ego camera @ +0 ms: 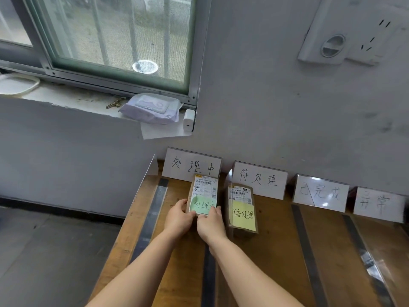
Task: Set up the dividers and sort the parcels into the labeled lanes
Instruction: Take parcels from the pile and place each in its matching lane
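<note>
The left hand [178,214] and right hand [210,224] pinch the near end of the green-noted parcel [203,191] in curled fingers [182,204], likely squaring it under the matching sign [177,166] just beyond them.

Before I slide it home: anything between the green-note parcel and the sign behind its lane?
Nothing visible. The green-note parcel, gripped by left hand and right hand, already reaches the sign.
</note>
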A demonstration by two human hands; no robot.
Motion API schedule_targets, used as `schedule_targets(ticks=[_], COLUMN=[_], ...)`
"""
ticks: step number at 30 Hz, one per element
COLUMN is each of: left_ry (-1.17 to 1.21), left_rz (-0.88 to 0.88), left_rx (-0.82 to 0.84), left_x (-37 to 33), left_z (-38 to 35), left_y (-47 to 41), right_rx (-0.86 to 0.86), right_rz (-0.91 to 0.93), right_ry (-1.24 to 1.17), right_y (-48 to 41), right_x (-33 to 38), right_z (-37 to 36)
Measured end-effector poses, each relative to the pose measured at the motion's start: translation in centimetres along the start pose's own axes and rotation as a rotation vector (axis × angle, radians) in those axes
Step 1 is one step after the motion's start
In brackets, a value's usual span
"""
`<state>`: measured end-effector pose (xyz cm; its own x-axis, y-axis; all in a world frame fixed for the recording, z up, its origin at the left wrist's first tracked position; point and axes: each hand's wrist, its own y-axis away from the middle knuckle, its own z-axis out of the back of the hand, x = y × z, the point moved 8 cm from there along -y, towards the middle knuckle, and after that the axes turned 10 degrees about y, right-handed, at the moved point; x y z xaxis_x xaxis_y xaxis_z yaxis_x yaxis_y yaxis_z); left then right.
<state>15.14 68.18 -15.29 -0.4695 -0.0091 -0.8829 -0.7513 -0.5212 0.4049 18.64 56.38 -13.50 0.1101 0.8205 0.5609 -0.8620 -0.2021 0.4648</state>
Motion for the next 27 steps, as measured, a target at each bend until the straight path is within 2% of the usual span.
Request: schedule_targets(ticks=[10,20,27], left_ry=[-0.205,-0.922,-1.112], left_rz=[-0.109,-0.428,-0.654], left_rx=[0.010,0.043,0.014], left_x=[-3.2,-12.3,-18.1], left_z=[1.1,1.1,-2.7], left_y=[1.0,4.8,10.9], right_rx=[-0.038,-0.169,-0.285], right_rz=[0.125,0.331,0.332], right_ry=[0.133,0.470,0.668], right_y=[1.8,6.1,10.7], right_x=[2.6,5.0,1.0], right_z=[2.1,10.3,18.4])
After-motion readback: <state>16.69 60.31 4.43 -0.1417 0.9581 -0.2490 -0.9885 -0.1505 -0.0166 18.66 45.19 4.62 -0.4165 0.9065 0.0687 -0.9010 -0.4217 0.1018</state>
